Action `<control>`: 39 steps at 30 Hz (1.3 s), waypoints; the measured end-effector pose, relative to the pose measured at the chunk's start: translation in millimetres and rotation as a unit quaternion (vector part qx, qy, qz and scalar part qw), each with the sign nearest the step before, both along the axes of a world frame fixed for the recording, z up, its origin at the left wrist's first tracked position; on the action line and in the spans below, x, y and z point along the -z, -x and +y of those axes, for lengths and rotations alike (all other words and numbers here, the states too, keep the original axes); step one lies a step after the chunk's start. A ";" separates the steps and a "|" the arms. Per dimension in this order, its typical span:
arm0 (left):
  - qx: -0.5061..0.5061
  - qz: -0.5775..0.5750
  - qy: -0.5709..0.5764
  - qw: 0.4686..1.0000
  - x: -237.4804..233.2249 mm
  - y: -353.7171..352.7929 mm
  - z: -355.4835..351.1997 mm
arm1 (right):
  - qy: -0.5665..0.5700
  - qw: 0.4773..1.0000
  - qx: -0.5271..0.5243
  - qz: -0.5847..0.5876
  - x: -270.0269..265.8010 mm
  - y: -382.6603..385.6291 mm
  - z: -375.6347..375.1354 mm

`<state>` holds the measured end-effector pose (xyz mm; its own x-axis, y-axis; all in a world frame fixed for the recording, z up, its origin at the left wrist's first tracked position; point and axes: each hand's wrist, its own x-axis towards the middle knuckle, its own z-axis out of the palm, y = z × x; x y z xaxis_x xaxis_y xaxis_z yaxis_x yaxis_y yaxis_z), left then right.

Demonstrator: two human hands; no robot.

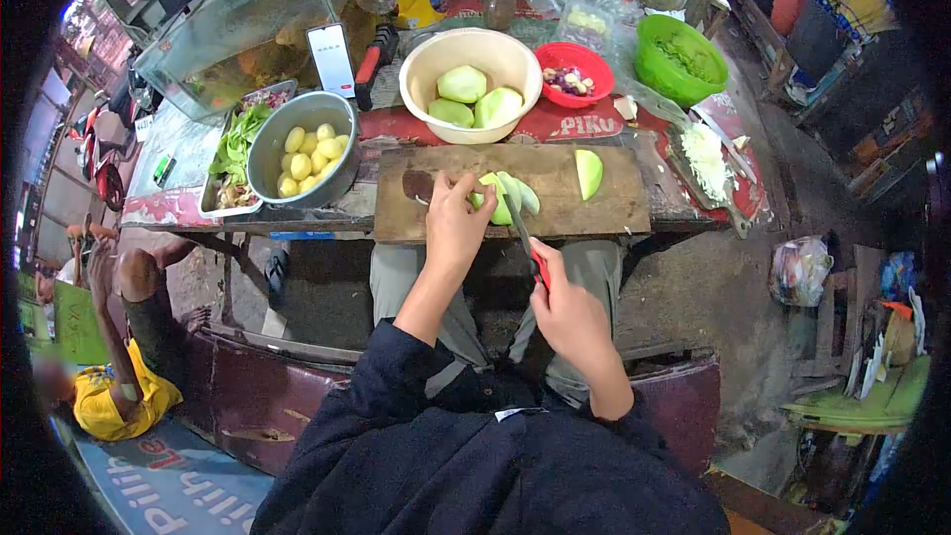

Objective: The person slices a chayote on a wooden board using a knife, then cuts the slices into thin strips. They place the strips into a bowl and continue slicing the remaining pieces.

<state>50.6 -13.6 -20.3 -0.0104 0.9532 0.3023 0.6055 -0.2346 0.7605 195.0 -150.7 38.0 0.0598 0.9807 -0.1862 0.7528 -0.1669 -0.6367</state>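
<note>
The left hand (457, 223) pinches a pale-green vegetable piece (500, 212) under its fingertips on the wooden cutting board (619, 210), just left of the kitchen knife (522, 233), whose red handle the right hand (571, 302) grips

Rough wooden board (616, 200), smooth metal blade (521, 225)

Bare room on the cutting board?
Between the slices and the green wedge, and from that wedge to the right edge of the board. Crowded: mid-board, left hand and knife; behind the board, cream bowl and red bowl.
</note>
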 end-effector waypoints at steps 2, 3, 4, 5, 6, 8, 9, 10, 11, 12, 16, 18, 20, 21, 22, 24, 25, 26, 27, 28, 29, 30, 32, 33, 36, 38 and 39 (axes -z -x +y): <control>-0.001 0.003 -0.003 1.000 0.0 0.8 0.8 | 0.001 0.998 -0.006 -0.057 0.8 7.5 7.1; 0.001 0.000 -0.003 1.000 -0.4 0.9 0.3 | -0.034 0.997 -0.006 -0.069 7.4 10.2 11.2; 0.004 -0.002 -0.003 1.000 -0.9 1.0 0.0 | -0.069 0.994 -0.006 -0.081 11.6 12.7 15.2; 0.003 -0.002 -0.004 1.000 -1.2 0.7 -0.2 | -0.070 0.994 -0.007 -0.081 13.5 14.7 19.3; 0.003 -0.006 -0.003 1.000 -1.5 0.4 -0.3 | -0.065 0.993 -0.006 -0.096 13.8 16.4 24.0; 0.004 -0.010 -0.002 1.000 -1.4 1.3 -0.1 | -0.060 0.992 -0.006 -0.112 16.6 16.8 31.5; 0.007 -0.013 -0.007 1.000 -0.9 1.6 -0.1 | -0.082 0.987 -0.019 -0.136 18.6 16.2 34.3; 0.010 -0.016 -0.011 1.000 -0.3 1.5 -0.3 | -0.103 0.981 -0.033 -0.161 18.7 15.7 36.7; 0.010 -0.017 -0.012 1.000 0.1 1.3 -0.6 | -0.104 0.981 -0.033 -0.162 16.9 15.2 38.6; 0.006 -0.016 -0.013 1.000 0.4 1.0 -0.9 | -0.087 0.981 -0.043 -0.170 11.9 15.4 40.5; 0.005 -0.021 -0.009 1.000 0.2 0.2 -0.5 | -0.072 0.976 -0.073 -0.190 11.0 14.8 50.1; 0.006 -0.017 -0.004 1.000 0.4 0.6 -0.6 | -0.064 0.977 -0.072 -0.188 6.3 15.5 53.9; 0.008 -0.011 -0.001 1.000 0.6 0.5 -0.3 | -0.057 0.978 -0.071 -0.186 4.3 14.4 51.9; 0.007 -0.009 -0.003 1.000 -0.1 0.7 -0.4 | -0.053 0.980 -0.069 -0.181 5.1 14.5 48.2; 0.005 -0.007 -0.005 1.000 -1.4 0.6 -0.3 | -0.049 0.981 -0.069 -0.177 5.9 14.9 44.0; 0.009 -0.013 0.009 1.000 -2.5 1.3 -1.0 | -0.044 0.982 -0.068 -0.171 4.1 13.6 26.0; 0.009 -0.015 0.005 1.000 -1.3 1.4 -0.4 | -0.021 0.984 -0.064 -0.164 3.0 12.5 15.7; 0.010 -0.016 0.001 1.000 -0.1 1.5 0.0 | 0.002 0.986 -0.060 -0.156 1.4 11.4 6.4; 0.009 -0.017 0.002 1.000 0.9 1.7 0.2 | 0.009 0.988 -0.053 -0.142 -1.2 10.4 -1.4; 0.010 -0.013 0.002 1.000 1.7 1.8 0.7 | 0.010 0.988 -0.055 -0.143 0.6 8.4 -5.6; 0.011 -0.009 0.001 1.000 2.5 2.1 0.8 | 0.010 0.991 -0.048 -0.127 3.3 6.2 -8.7; 0.011 -0.009 0.001 1.000 3.0 2.6 0.5 | 0.009 0.993 -0.039 -0.110 6.0 3.4 -10.1; 0.009 -0.017 0.004 1.000 3.2 2.4 1.0 | 0.023 0.997 -0.024 -0.070 15.8 -6.9 -7.7; 0.009 -0.017 0.003 1.000 3.6 2.0 1.4 | 0.038 0.999 -0.010 -0.029 20.7 -12.0 -6.3; 0.010 -0.015 -0.013 1.000 2.8 2.6 1.6 | 0.021 0.999 0.008 0.041 27.4 -18.2 -8.4; 0.011 -0.016 -0.005 1.000 1.7 1.8 0.4 | 0.032 0.999 0.002 -0.009 19.4 -11.8 -11.8; 0.010 -0.016 -0.005 1.000 0.3 1.4 -0.3 | 0.045 0.997 -0.004 -0.059 15.2 -6.4 -12.3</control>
